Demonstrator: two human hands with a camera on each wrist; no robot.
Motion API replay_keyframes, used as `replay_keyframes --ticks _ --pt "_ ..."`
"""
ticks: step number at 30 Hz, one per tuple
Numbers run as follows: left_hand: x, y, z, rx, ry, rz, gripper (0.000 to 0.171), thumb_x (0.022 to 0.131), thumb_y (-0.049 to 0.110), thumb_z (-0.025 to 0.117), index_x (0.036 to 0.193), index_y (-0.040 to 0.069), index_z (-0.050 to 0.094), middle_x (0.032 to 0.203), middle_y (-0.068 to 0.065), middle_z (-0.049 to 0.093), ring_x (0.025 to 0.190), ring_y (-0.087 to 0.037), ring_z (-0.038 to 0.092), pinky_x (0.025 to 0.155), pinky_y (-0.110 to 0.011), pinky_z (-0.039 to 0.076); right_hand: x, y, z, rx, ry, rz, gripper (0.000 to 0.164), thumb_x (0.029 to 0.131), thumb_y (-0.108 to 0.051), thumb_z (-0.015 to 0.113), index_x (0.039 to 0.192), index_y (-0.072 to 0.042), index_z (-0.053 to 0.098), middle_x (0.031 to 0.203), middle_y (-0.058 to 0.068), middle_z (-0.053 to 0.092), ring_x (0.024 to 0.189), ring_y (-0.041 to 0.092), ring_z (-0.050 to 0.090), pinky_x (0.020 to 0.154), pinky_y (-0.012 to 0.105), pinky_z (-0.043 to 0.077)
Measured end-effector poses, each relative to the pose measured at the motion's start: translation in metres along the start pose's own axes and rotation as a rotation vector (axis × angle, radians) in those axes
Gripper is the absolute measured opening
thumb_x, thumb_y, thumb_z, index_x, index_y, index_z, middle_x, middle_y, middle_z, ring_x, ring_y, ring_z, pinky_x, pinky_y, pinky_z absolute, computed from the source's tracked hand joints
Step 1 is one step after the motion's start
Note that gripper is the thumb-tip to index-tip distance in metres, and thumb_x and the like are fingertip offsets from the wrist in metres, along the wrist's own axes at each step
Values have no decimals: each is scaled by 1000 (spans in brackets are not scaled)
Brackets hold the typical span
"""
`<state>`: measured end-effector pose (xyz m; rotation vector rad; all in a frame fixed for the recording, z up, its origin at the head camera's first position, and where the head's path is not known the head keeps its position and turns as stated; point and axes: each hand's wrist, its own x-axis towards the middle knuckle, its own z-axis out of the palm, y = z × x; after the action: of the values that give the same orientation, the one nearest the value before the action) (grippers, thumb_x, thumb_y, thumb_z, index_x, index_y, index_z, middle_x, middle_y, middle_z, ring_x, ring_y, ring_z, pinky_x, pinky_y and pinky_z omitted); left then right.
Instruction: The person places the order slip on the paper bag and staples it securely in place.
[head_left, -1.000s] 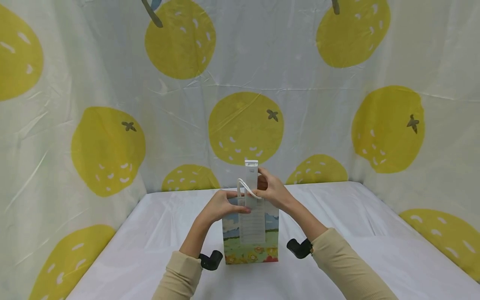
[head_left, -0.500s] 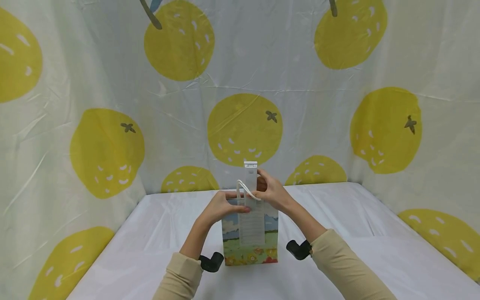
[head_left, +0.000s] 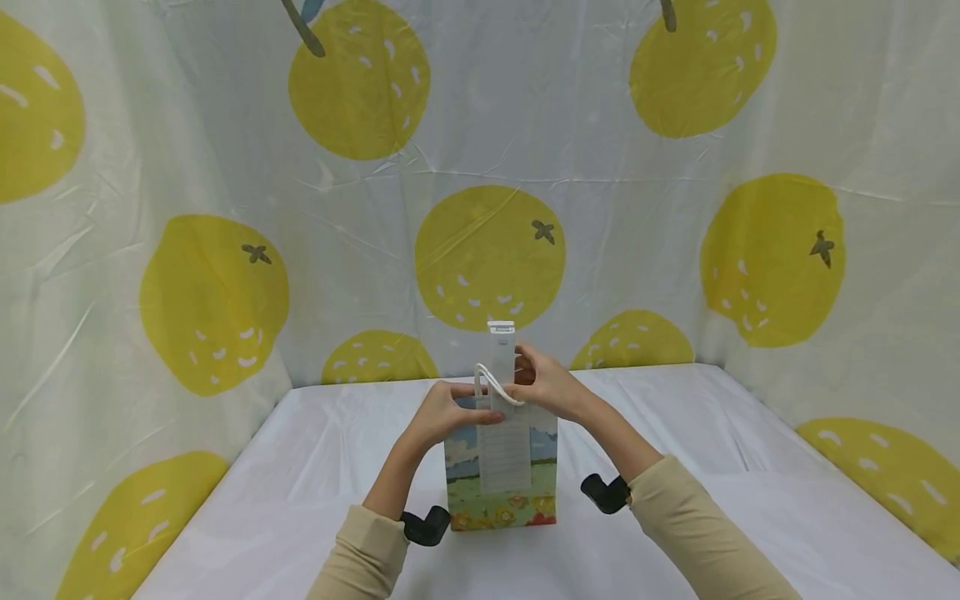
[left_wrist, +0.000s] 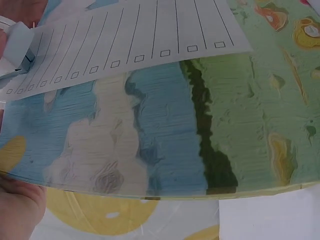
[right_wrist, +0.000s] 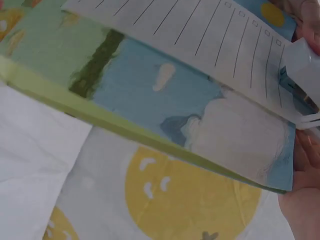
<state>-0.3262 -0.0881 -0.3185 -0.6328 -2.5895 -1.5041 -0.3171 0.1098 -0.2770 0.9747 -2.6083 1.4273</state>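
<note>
Head cam: printed gift bag stands upright mid-table, on the white cloth. Lined sheet lies flat vs. the bag's near face, approx. centred, running from near bag's top edge most of the way down. White stapler is held upright at the bag's top, upper end well above the rim, lower part in front of the sheet. Cord handle loops up over bag's top edge, crossing the stapler. L hand, at bag's upper left, is part-closed: thumb on near side, other fingers behind; it pinches bag's top w/ sheet. Can't tell if the thumb also presses the stapler. R hand, above bag's upper right, has fingers curled & grips the stapler. Black wrist cams & beige sleeves either side of bag's lower part. Fruit-print curtain hangs behind bag.

L wrist cam: bag's painted face (sky, clouds, grass, flowers) fills most of it; sheet's ruled lines & row of tick boxes lie over it. Stapler sits at bag's top end; L palm partly shows past bag's side edge.

R wrist cam: bag's other half, sheet over it, stapler's end on sheet nr bag's top; R palm just beside. Fingertips mostly cut off.
</note>
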Motion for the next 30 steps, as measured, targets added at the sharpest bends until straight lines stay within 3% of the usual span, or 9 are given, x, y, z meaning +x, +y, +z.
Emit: replay_keyframes --ticks 8,14,23,27,30 --pt "-1 2 -1 -1 17 27 41 68 36 78 101 14 71 103 -5 69 102 -21 58 84 -43 46 -1 -3 -1 -152 -72 50 54 79 -24 68 118 0 39 99 12 57 88 20 57 75 35 49" --pt "-3 3 1 -4 2 20 37 69 36 77 98 14 72 106 -4 68 106 -21 56 88 -48 44 -2 0 2 -119 -75 50 52 82 -26 65 119 1 40 101 15 57 87 21 58 73 34 49" --pt "-3 1 3 12 1 138 38 70 40 76 93 11 73 100 -6 70 96 -17 61 81 -39 48 -6 2 9 -132 -13 8 43 87 -25 61 113 3 41 94 14 58 82 20 58 69 33 49" --pt "-3 3 5 -12 9 134 32 71 33 76 91 9 73 98 -8 70 96 -20 62 80 -37 49 -6 3 12 -164 44 4 37 86 -21 62 107 3 42 79 9 54 65 15 49 58 28 42" --pt "-2 5 5 -11 18 120 27 72 28 76 92 9 73 99 -9 70 98 -22 62 82 -38 49 -6 2 14 -179 69 15 41 85 -19 63 112 4 42 80 11 56 66 16 51 58 28 43"
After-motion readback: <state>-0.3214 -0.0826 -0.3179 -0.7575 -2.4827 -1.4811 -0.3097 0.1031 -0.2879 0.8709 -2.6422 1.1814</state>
